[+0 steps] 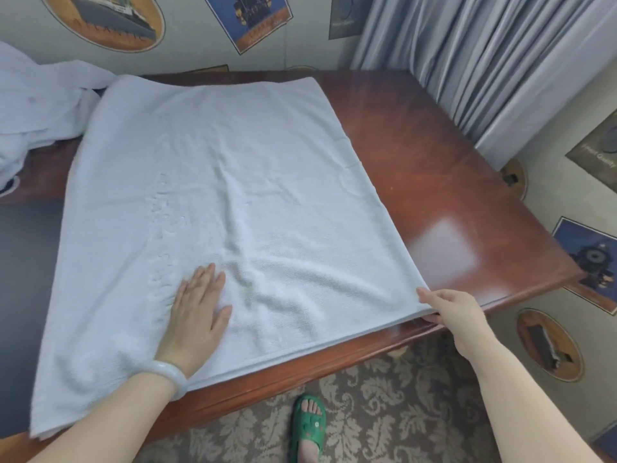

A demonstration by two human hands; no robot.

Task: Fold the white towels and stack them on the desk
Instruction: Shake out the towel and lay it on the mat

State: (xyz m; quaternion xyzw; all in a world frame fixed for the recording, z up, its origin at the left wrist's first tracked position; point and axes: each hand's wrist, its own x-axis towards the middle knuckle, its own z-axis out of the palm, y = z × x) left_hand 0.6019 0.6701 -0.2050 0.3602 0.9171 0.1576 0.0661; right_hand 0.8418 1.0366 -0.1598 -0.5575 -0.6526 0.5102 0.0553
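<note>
Hands first: the left hand lies flat on the white towel, fingers straight and close together, pressing it down near its front edge and gripping nothing. A pale bangle sits on that wrist. The right hand pinches the towel's near right corner between thumb and fingers, just at the front edge of the desk. The towel is spread flat on the desk and stretches away from both hands.

This looks like 1 fold about to start. Use the left palm as the anchor, lift the corner low, carry it across toward the left and match edge to edge. Smooth the wrinkles between the 2 hands before creasing.

Beyond and left of the left hand, a heap of unfolded white towels touches the spread towel's far corner and could snag the fold. Past the right hand there is polished wood, likely room for a stack, and farther off hangs a grey curtain. Below the hands, a foot in a green sandal stands on patterned carpet.
</note>
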